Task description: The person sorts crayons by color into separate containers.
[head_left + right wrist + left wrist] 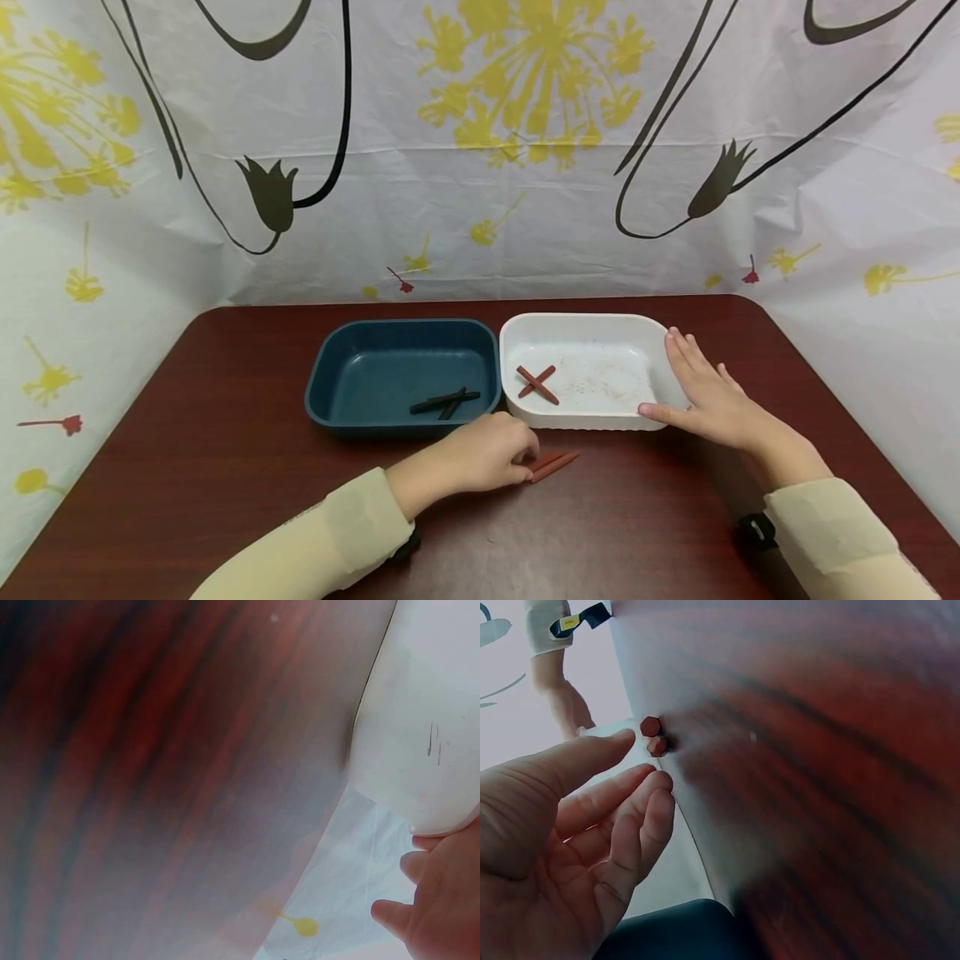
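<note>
My left hand (483, 450) is low over the table, beside two reddish-brown sticks (555, 467) that lie side by side. In the left wrist view their six-sided ends (651, 726) show just beyond my thumb and fingertips, which stand apart with nothing pinched between them. With fingers spread and straight, my right hand (712, 400) touches the right end of a white tray (585, 422); the right wrist view shows fingertips at its wall. Two more reddish-brown sticks (537, 385) lie crossed inside that tray.
Left of the white tray, a dark blue tray (397, 430) stands against it, with crossed black sticks (446, 402) inside. Small brownish specks dot the white tray's floor. A patterned white sheet (465, 233) hangs behind and beside the dark red table (225, 433).
</note>
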`<state>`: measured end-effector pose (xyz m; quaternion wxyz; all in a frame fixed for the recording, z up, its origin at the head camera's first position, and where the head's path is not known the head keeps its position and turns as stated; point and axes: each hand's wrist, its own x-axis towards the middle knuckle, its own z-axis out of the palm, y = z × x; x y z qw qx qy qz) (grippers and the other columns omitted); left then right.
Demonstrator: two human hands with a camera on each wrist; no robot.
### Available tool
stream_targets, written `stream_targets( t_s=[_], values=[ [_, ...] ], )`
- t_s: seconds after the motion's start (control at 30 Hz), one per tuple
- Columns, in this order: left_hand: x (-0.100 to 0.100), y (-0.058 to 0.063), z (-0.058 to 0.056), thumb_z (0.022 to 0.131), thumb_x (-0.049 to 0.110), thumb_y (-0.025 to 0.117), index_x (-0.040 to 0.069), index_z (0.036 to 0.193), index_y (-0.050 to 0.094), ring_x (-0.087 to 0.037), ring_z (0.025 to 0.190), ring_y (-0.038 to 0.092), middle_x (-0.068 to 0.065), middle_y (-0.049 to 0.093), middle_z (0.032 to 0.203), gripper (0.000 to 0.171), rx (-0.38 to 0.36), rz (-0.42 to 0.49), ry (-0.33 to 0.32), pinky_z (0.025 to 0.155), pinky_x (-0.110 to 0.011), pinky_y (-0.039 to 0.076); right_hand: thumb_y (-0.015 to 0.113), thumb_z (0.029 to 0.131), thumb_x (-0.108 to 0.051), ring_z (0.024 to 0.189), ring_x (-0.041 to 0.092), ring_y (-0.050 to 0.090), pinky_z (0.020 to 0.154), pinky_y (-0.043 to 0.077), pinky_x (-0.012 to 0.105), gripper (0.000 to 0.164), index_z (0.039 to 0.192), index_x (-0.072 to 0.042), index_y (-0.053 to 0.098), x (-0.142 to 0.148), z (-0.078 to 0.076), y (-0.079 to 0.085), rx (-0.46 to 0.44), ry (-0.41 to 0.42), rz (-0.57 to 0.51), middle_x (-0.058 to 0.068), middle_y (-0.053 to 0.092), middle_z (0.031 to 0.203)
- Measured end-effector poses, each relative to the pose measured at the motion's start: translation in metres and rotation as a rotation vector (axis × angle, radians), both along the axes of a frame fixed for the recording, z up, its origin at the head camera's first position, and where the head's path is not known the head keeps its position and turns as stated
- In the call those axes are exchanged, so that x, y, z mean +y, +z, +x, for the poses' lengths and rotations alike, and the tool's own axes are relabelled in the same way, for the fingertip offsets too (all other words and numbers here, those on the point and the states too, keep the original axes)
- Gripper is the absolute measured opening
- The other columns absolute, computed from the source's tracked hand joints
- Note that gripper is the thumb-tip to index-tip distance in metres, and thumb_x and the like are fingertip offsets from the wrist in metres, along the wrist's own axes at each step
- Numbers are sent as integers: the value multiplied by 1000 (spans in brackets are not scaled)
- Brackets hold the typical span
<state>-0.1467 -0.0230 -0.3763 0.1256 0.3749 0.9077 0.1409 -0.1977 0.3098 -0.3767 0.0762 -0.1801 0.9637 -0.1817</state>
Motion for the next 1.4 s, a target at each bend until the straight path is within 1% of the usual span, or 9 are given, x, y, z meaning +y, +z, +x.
stream_targets(
  t_s=[0.07, 0.17, 0.33, 0.53, 0.73, 0.9, 1.17, 1.3, 1.4],
  values=[
    [0, 0, -1, 89, 23, 75, 14, 102, 76, 3, 63, 53, 10, 60, 64, 16, -19, -10, 0, 65, -12, 46, 64, 88, -59, 154, 39, -9, 109, 9, 79, 114, 159, -5, -8, 0, 0, 0, -3, 0, -1, 7, -18, 167],
    [1, -1, -3, 88, 22, 76, 14, 97, 75, 3, 58, 52, 11, 57, 60, 13, -30, -18, -8, 61, -12, 44, 64, 88, -59, 154, 39, -9, 109, 8, 78, 114, 159, -6, -8, -1, 0, 0, -6, -2, -5, 7, -18, 167],
    [2, -2, -3, 87, 20, 76, 14, 94, 73, 2, 56, 50, 11, 56, 59, 9, -36, -23, -5, 58, -12, 41, 64, 88, -59, 154, 40, -9, 109, 8, 79, 114, 159, -4, -7, -1, 0, 0, -9, -1, -5, 8, -18, 167],
    [0, -2, -3, 86, 12, 73, 13, 93, 73, 0, 55, 50, 11, 54, 58, 8, -54, -20, -9, 55, -13, 40, 64, 88, -59, 154, 40, -8, 109, 9, 79, 114, 159, -4, -7, -1, 0, 0, -8, -1, -1, 9, -17, 167],
    [-3, 1, -2, 84, 9, 72, 13, 89, 71, 0, 52, 48, 10, 54, 58, 6, -84, -3, -15, 51, -13, 39, 65, 88, -59, 154, 41, -8, 109, 9, 79, 114, 159, -4, -7, -1, 0, 1, -4, 0, -2, 9, -17, 167],
    [-4, 5, -1, 84, 9, 71, 14, 88, 70, -1, 52, 48, 10, 53, 58, 6, -91, 9, -16, 50, -14, 38, 65, 88, -59, 154, 42, -7, 109, 9, 79, 114, 159, -4, -7, -1, 1, 1, -3, 0, -6, 9, -16, 167],
    [-1, 7, -4, 85, 9, 70, 13, 88, 68, -2, 55, 46, 10, 52, 61, 6, -31, 40, -53, 51, -14, 36, 64, 88, -59, 154, 40, -8, 109, 9, 79, 114, 158, -4, -7, 0, 1, 2, -4, -5, -4, 8, -17, 167],
    [0, 10, -4, 85, 9, 70, 14, 90, 69, -2, 56, 46, 10, 52, 62, 7, -32, 47, -59, 51, -13, 37, 64, 88, -59, 154, 41, -7, 109, 9, 79, 114, 159, -4, -7, 0, 1, 1, -5, -6, -6, 9, -17, 167],
    [-1, 14, -5, 86, 9, 69, 12, 93, 71, -1, 57, 47, 9, 53, 63, 8, -34, 71, -53, 53, -13, 38, 64, 88, -59, 154, 41, -7, 109, 9, 79, 114, 159, -4, -6, 0, 1, 1, -3, -4, -6, 9, -16, 167]
  ],
)
